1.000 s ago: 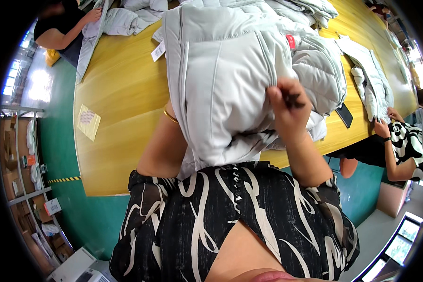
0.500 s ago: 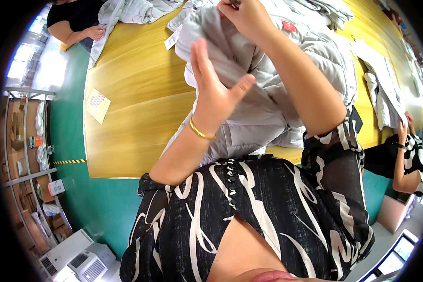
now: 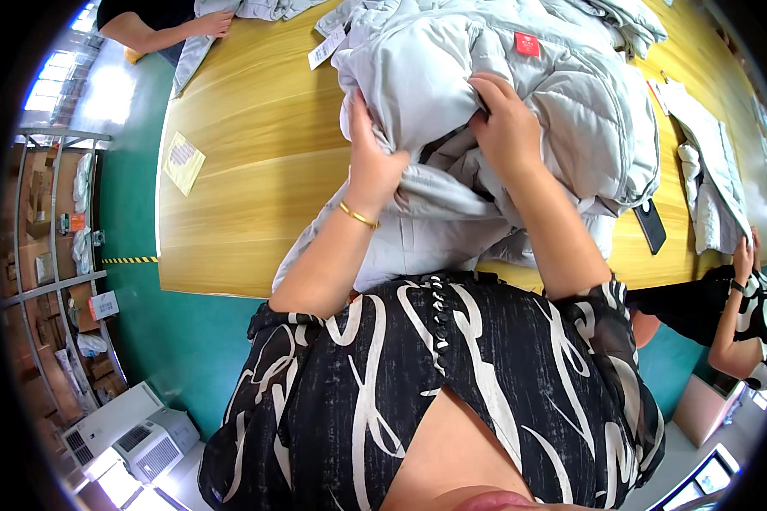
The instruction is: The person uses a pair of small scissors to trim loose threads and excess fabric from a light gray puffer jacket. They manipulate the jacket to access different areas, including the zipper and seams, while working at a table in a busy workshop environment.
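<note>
A light grey padded jacket [image 3: 584, 111] lies bunched on the table in front of me, a red label [image 3: 527, 43] on its fabric and a white tag [image 3: 326, 48] at its far left. My left hand [image 3: 375, 170] is closed on a fold at the jacket's left side, thumb pointing right. To the right of it, my right hand [image 3: 507, 128] grips the fabric beside a dark gap. A small dark thing shows at its fingers; most of it is hidden, so I cannot tell what it is.
A yellowish paper slip [image 3: 183, 163] lies on the wooden table [image 3: 256, 170] at left. A black phone [image 3: 650, 226] rests right of the jacket. Co-workers handle grey garments at far left and at right [image 3: 712, 183]. A metal rack [image 3: 55, 238] with boxes stands left.
My right hand has come down from the far side onto the jacket. The left hand, earlier raised with fingers spread, now grips the cloth. The jacket's near folds have shifted, and the phone shows more fully.
</note>
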Action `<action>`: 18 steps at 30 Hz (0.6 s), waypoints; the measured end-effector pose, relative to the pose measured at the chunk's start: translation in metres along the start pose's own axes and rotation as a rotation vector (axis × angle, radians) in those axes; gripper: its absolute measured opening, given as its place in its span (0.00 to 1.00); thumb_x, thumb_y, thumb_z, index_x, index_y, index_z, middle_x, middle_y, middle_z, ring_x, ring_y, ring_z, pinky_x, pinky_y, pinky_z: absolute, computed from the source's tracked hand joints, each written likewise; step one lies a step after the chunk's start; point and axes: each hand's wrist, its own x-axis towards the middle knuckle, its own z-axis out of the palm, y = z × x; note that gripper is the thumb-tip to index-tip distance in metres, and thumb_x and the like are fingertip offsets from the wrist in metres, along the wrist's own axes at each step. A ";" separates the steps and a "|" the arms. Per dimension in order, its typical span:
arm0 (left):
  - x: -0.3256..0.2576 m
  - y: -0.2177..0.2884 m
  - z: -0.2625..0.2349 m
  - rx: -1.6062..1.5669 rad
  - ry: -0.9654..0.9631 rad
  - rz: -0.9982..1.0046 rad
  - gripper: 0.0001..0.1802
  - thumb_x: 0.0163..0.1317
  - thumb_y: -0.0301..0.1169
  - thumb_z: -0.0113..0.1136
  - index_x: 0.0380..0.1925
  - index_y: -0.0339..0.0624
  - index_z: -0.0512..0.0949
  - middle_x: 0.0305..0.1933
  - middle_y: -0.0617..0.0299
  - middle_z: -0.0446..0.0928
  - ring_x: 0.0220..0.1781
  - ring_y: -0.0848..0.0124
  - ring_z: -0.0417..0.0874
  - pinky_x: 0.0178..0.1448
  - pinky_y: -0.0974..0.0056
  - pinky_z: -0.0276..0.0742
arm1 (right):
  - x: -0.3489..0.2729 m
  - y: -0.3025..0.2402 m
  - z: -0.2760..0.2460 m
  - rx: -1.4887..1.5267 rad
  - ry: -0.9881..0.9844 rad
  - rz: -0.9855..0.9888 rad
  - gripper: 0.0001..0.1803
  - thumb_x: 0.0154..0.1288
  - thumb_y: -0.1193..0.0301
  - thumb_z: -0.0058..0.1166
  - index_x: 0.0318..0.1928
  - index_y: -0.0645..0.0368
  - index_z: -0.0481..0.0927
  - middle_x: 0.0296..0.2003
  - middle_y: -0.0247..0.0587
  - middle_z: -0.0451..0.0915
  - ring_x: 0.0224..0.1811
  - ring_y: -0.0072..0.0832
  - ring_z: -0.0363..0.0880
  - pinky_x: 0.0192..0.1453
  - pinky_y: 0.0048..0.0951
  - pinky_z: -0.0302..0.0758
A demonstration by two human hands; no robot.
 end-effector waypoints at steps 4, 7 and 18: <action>-0.023 0.028 -0.021 0.070 -0.092 0.252 0.43 0.39 0.14 0.46 0.63 0.36 0.53 0.69 0.45 0.44 0.72 0.54 0.42 0.71 0.58 0.42 | 0.037 0.019 -0.001 0.112 0.190 0.009 0.18 0.50 0.81 0.48 0.44 0.56 0.78 0.33 0.50 0.80 0.37 0.39 0.80 0.43 0.29 0.73; -0.033 0.024 -0.047 0.184 -0.137 0.297 0.39 0.39 0.13 0.43 0.59 0.38 0.62 0.69 0.46 0.47 0.72 0.54 0.46 0.70 0.58 0.44 | 0.073 0.014 -0.047 -0.023 0.307 0.068 0.16 0.53 0.77 0.48 0.45 0.56 0.77 0.30 0.47 0.81 0.31 0.34 0.80 0.36 0.30 0.73; 0.006 0.046 -0.044 0.263 -0.098 0.292 0.24 0.51 0.25 0.56 0.51 0.44 0.72 0.58 0.49 0.62 0.61 0.55 0.63 0.61 0.59 0.62 | 0.081 0.014 -0.085 0.064 0.070 0.156 0.13 0.52 0.75 0.55 0.41 0.58 0.78 0.28 0.35 0.78 0.28 0.22 0.74 0.34 0.22 0.69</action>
